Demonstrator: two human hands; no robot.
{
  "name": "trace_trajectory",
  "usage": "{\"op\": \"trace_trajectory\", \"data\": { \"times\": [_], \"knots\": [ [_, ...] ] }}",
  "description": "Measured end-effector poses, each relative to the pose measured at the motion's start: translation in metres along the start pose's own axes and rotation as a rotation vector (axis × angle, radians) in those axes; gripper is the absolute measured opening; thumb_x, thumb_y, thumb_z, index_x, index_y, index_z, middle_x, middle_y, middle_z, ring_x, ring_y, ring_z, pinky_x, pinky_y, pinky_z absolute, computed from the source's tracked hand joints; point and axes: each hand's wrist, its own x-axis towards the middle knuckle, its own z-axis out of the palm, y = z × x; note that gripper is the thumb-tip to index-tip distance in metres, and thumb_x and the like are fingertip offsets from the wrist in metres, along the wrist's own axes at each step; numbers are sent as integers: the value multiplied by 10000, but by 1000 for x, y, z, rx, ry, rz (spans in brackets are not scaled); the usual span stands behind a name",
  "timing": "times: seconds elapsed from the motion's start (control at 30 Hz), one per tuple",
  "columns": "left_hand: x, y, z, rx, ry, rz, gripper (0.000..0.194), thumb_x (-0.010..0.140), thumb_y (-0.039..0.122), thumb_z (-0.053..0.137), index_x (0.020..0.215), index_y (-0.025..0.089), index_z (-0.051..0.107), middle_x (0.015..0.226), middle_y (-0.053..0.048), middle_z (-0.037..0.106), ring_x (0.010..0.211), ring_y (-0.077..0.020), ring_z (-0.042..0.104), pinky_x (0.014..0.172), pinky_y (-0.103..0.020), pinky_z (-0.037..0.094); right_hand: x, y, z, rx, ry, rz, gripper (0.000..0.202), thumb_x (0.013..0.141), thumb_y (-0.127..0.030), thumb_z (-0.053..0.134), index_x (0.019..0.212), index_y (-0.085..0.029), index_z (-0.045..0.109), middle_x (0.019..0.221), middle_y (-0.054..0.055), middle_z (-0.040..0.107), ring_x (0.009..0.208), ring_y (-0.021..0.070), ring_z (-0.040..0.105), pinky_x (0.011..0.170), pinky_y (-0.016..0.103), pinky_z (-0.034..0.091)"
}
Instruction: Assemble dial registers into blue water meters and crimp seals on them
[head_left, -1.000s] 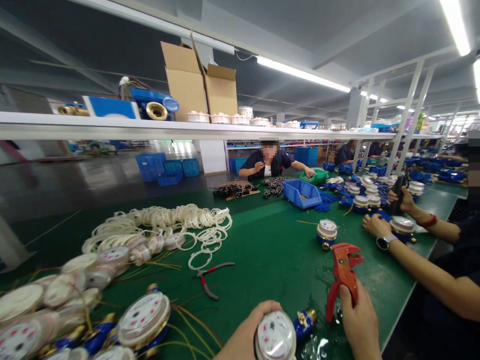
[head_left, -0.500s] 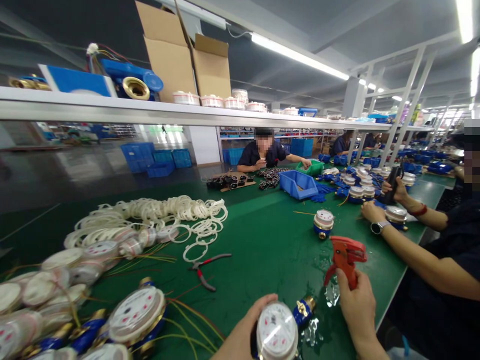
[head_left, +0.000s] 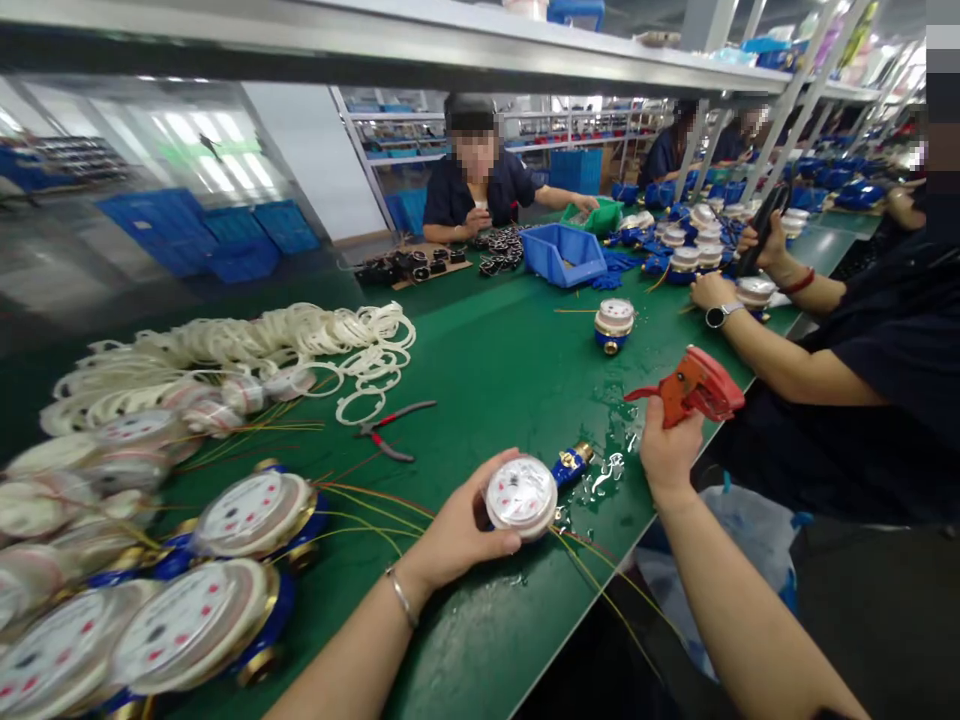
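Observation:
My left hand [head_left: 469, 525] is closed around the side of a round water meter [head_left: 521, 492] with a white dial, a blue body and a brass end. Yellow and red wires trail from this meter over the table's front edge. To its right, my right hand [head_left: 671, 445] grips a red wire stripper [head_left: 694, 385], raised above the wet edge of the green table [head_left: 487, 370]. Red-handled pliers [head_left: 388, 432] lie left of the held meter. Farther back stands another meter [head_left: 614, 325].
Several meters [head_left: 251, 510] and a pile of white rings [head_left: 225, 360] cover the left side. A blue bin [head_left: 562, 255] stands at the back, near a seated person [head_left: 480, 175]. At right, another person's hands [head_left: 720, 295] work close by. A shelf [head_left: 420, 50] spans above.
The view has tipped down and shifted, so more of both arms shows. The red tool has tilted, its head now pointing right. My left hand still has the meter.

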Motion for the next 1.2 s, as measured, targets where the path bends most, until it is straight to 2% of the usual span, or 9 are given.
{"op": "trace_trajectory", "data": {
  "times": [0.13, 0.33, 0.47, 0.67, 0.8, 0.93, 1.0, 1.13, 1.2],
  "knots": [
    [1, 0, 0, 44, 2, 24, 918, 634, 392, 790, 1372, 177, 286, 1443, -148, 354, 1298, -307, 378, 1111, -491, 217, 0, -1, 0, 36, -21, -26, 648, 832, -614, 392, 1078, -35, 547, 960, 192, 609, 890, 301, 609, 727, 364, 447],
    [-1, -2, 11, 66, 111, 35, 835, 596, 324, 822, 1285, 202, 366, 1297, -121, 505, 1207, -317, 473, 1068, -485, 304, 1, -3, -2, 97, -18, -42, 523, 814, -564, 451, 984, -92, 599, 910, 180, 635, 856, 286, 626, 715, 340, 453],
    [-7, -3, 19, 134, 196, 18, 790, 657, 306, 787, 1294, 212, 330, 1322, -120, 477, 1219, -306, 465, 1073, -479, 299, 2, -3, -2, 122, -10, -29, 511, 809, -559, 459, 980, -100, 604, 890, 174, 645, 841, 294, 630, 692, 346, 450],
    [-9, -5, 23, 167, 202, 33, 796, 705, 342, 739, 1333, 204, 270, 1345, -125, 460, 1248, -304, 437, 1087, -473, 283, 3, -10, -8, 203, -32, -9, 498, 798, -575, 479, 887, -106, 623, 765, 135, 650, 748, 268, 633, 654, 342, 456],
    [-11, -9, 25, 235, 240, 56, 777, 725, 371, 711, 1338, 216, 258, 1348, -114, 454, 1233, -289, 451, 1087, -457, 291, -3, -36, -34, 334, -76, 2, 500, 808, -576, 479, 919, -107, 614, 693, 82, 641, 626, 207, 613, 583, 315, 468],
    [-13, -11, 26, 297, 265, 71, 777, 726, 390, 697, 1339, 208, 255, 1354, -116, 441, 1238, -291, 441, 1086, -459, 289, -22, -82, -73, 579, -327, 88, 418, 719, -521, 641, 868, -130, 654, 676, 45, 658, 596, 178, 607, 573, 298, 484],
    [-13, -10, 26, 301, 264, 75, 760, 732, 397, 689, 1332, 209, 262, 1352, -109, 439, 1241, -283, 435, 1087, -448, 289, -32, -104, -86, 596, -383, 88, 331, 700, -462, 681, 811, -150, 672, 683, 28, 671, 613, 169, 614, 598, 289, 493],
    [-13, -7, 25, 288, 235, 86, 724, 741, 380, 688, 1319, 222, 282, 1342, -92, 445, 1230, -264, 441, 1076, -423, 306, -45, -124, -89, 584, -354, -26, 215, 732, -388, 656, 721, -175, 678, 676, 6, 679, 629, 155, 619, 635, 276, 498],
    [-14, -6, 24, 284, 225, 99, 715, 736, 353, 698, 1312, 226, 293, 1329, -85, 456, 1216, -259, 453, 1065, -414, 319, -49, -122, -83, 525, -460, -35, 228, 726, -394, 656, 738, -168, 686, 688, 17, 689, 621, 164, 621, 623, 284, 495]
  ]
}}
